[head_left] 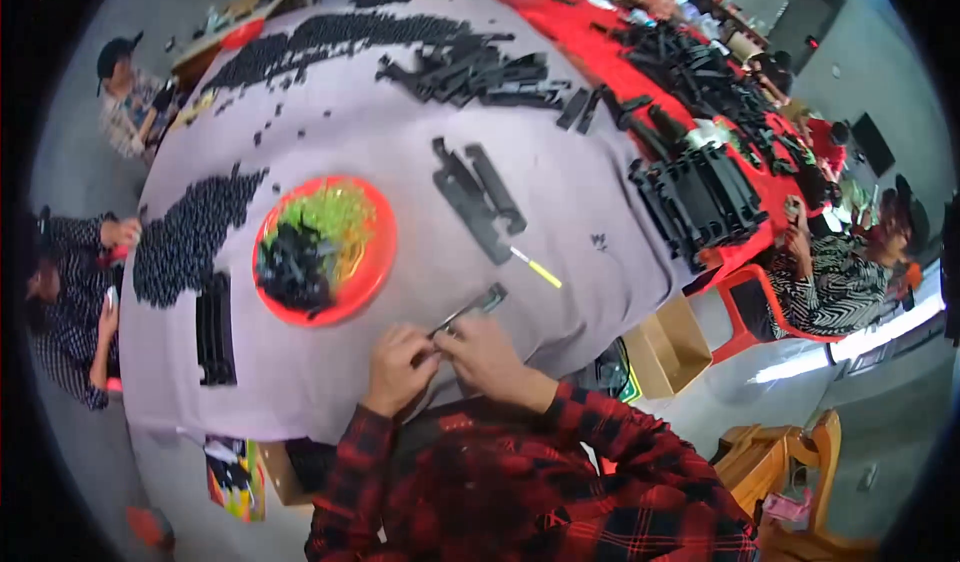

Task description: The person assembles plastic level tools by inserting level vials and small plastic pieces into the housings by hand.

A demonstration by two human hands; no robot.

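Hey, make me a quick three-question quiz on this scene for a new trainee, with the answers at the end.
1. Which pieces share the red plate with the black pieces: a) blue, b) green, c) white?
2. True or false: the thin yellow-and-white tool lies on the cloth, to the right of the plate.
3. What do the left hand and right hand hold together?

Key: 1. b, green pieces. 2. True. 3. A narrow dark part.

Black strip [487, 300], red-and-black plaid shirt [620, 462]
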